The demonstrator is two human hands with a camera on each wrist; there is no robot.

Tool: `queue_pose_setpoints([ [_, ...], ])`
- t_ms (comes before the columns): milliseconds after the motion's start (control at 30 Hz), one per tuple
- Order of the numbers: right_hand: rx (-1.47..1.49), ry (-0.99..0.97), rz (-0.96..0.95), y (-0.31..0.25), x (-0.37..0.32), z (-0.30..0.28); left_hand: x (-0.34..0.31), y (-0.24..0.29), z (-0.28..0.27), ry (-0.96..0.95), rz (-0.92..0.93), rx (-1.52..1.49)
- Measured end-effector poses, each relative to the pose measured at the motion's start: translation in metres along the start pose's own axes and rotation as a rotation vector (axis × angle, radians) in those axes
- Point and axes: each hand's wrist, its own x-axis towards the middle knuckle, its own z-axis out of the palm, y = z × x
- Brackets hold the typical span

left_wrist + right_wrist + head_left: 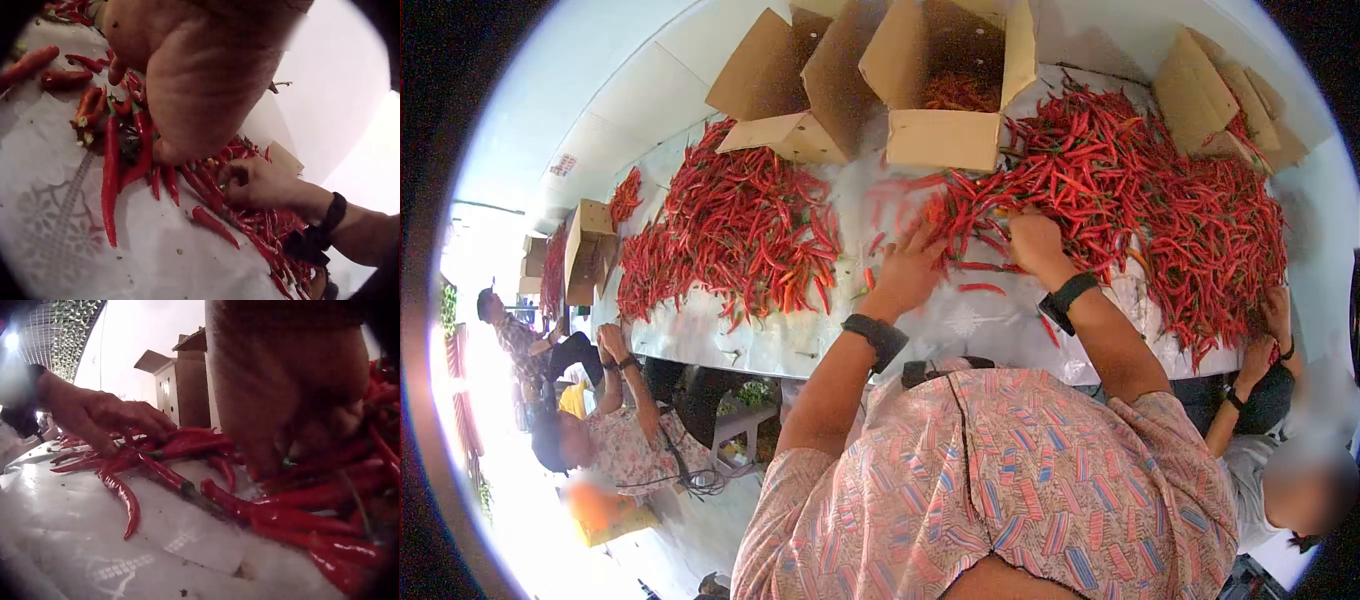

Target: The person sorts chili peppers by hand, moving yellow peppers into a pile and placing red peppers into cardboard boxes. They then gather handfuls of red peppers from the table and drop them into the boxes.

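While the middle box (pixel 945 140) stands at the back of the table (pixel 700 335) with more chillies inside it, we pick up the line from the left! Well to the left of the middle box and nearer the camera, a person in a flowered top (pixel 630 450); also far left of it, a smaller box (pixel 588 250). Next comes the broad left heap of red chillies (pixel 735 230), a few orange along its near edge, the left box (pixel 760 65) just beside the middle box. Now the left hand (pixel 907 270), in front of the middle box: fingers stretched out, laid on chillies. Between the hands, also in front of the middle box, a loose chilli (pixel 981 288) lies alone. And here's the right hand (pixel 1037 245), in front and to the right of the middle box, fingers curled down among chillies, a green stem by the tips; whether it grips one, I cannot tell! Right of the middle box spreads the right heap (pixel 1090 180), the right box (pixel 1195 90) farther along; farthest right, another person's hands (pixel 1278 312) at the heap's edge.
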Motion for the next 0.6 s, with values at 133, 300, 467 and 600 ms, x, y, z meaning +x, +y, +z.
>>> queue_pose_setpoints([
  [133,-0.047,-0.029,0.06,0.005,-0.003,0.007,-0.003,-0.002,-0.005,-0.043,-0.005,0.007],
  [300,-0.037,-0.05,-0.02,0.023,-0.008,0.018,-0.004,-0.008,-0.003,-0.023,0.052,-0.037],
  [467,0.186,0.031,0.147,0.033,0.003,0.009,0.001,-0.01,0.001,-0.031,0.035,-0.1],
  [600,0.498,0.161,0.249,0.031,0.008,-0.006,0.012,-0.011,0.001,-0.03,0.002,-0.115],
])
